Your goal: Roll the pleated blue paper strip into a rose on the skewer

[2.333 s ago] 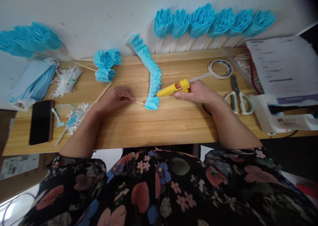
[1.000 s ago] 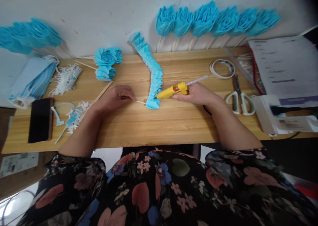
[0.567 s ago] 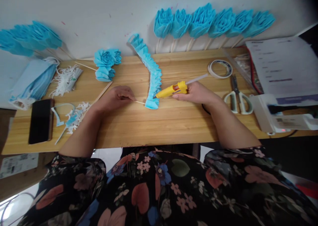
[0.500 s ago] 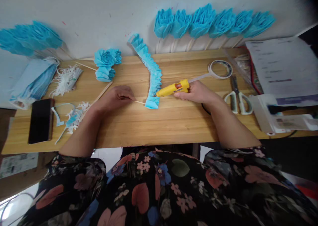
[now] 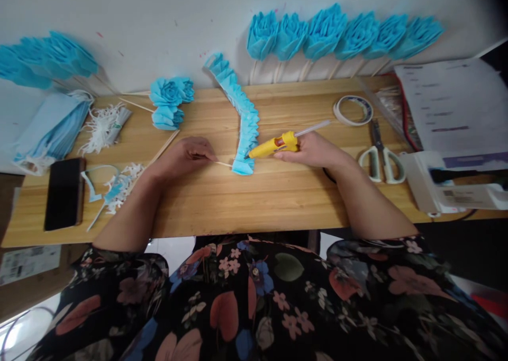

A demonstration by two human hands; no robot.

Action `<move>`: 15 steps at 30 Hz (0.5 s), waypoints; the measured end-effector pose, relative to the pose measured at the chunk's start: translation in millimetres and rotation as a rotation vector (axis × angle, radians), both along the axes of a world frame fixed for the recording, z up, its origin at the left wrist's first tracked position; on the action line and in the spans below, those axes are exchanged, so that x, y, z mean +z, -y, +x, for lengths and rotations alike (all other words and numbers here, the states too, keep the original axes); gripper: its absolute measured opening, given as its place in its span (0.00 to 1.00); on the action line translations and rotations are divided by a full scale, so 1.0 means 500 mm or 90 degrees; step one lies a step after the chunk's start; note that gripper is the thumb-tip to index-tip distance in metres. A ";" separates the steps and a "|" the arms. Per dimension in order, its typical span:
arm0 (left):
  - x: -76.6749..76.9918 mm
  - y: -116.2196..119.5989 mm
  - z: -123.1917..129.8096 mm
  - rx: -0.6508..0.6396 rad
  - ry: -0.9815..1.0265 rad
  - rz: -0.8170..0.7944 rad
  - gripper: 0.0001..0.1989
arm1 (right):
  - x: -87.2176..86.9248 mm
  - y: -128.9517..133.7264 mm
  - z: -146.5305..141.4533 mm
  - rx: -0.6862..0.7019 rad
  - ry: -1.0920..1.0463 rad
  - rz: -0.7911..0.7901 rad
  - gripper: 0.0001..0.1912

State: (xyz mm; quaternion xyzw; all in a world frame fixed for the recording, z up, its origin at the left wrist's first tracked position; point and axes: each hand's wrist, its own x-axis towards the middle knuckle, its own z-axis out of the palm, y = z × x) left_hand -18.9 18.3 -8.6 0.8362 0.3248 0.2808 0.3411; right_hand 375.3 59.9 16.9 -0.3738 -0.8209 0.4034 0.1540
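Note:
A pleated blue strip (image 5: pixel 246 118) curves across the wooden table from the wall toward me. My left hand (image 5: pixel 196 152) pinches a thin wooden stick (image 5: pixel 223 164), whose tip meets the near end of the strip. Wrapped round a yellow hot glue gun (image 5: pixel 273 145) is my right hand (image 5: pixel 314 148). The gun's nozzle points left at the strip's near end, and I cannot tell if it touches. A clear glue stick (image 5: pixel 313 128) juts from the back of the gun.
Several blue flowers on sticks (image 5: pixel 324 30) lean against the wall. Short blue blooms (image 5: pixel 166 93), face masks (image 5: pixel 55 128), white cords (image 5: pixel 105 125) and a phone (image 5: pixel 64 194) lie left. On the right are a tape roll (image 5: pixel 336 109), scissors (image 5: pixel 380 154) and a white device (image 5: pixel 424 186).
The glue gun has shifted slightly down and left, its nozzle now lower on the strip's near end. Its rear has tilted a little. My left hand and the stick stay put.

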 end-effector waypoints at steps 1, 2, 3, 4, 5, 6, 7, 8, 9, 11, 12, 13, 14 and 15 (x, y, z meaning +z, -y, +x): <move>0.001 -0.001 -0.001 -0.002 -0.006 -0.002 0.18 | 0.000 0.000 0.000 -0.004 0.000 -0.002 0.25; 0.002 -0.002 -0.002 -0.002 -0.014 -0.007 0.19 | 0.001 0.000 0.001 -0.008 -0.001 -0.005 0.25; 0.002 -0.002 -0.003 0.000 -0.023 -0.015 0.19 | 0.001 -0.001 0.003 -0.015 -0.004 -0.012 0.25; 0.002 -0.003 -0.005 0.005 -0.032 -0.022 0.19 | 0.001 -0.002 0.005 -0.025 -0.010 -0.025 0.25; 0.002 -0.004 -0.006 0.010 -0.039 -0.029 0.19 | 0.001 -0.003 0.008 -0.040 -0.019 -0.042 0.25; 0.001 -0.005 -0.007 0.013 -0.043 -0.033 0.18 | 0.001 -0.004 0.011 -0.057 -0.029 -0.062 0.25; 0.000 -0.005 -0.008 0.013 -0.043 -0.031 0.18 | 0.001 -0.006 0.013 -0.076 -0.041 -0.081 0.26; -0.002 -0.006 -0.008 0.008 -0.039 -0.024 0.18 | 0.001 -0.007 0.016 -0.092 -0.051 -0.096 0.27; -0.004 -0.007 -0.009 0.001 -0.034 -0.013 0.17 | 0.002 -0.008 0.017 -0.103 -0.059 -0.105 0.27; -0.006 -0.008 -0.008 -0.016 -0.022 0.012 0.17 | 0.004 -0.008 0.017 -0.108 -0.066 -0.106 0.26; -0.006 -0.008 -0.008 -0.019 -0.017 0.022 0.18 | 0.006 -0.007 0.015 -0.103 -0.066 -0.101 0.25; -0.005 -0.009 -0.008 -0.021 -0.015 0.027 0.18 | 0.007 -0.006 0.012 -0.096 -0.063 -0.095 0.24; -0.004 -0.009 -0.007 -0.023 -0.014 0.027 0.18 | 0.009 -0.005 0.009 -0.087 -0.059 -0.087 0.23; -0.003 -0.010 -0.007 -0.025 -0.014 0.025 0.17 | 0.010 -0.004 0.006 -0.078 -0.056 -0.078 0.22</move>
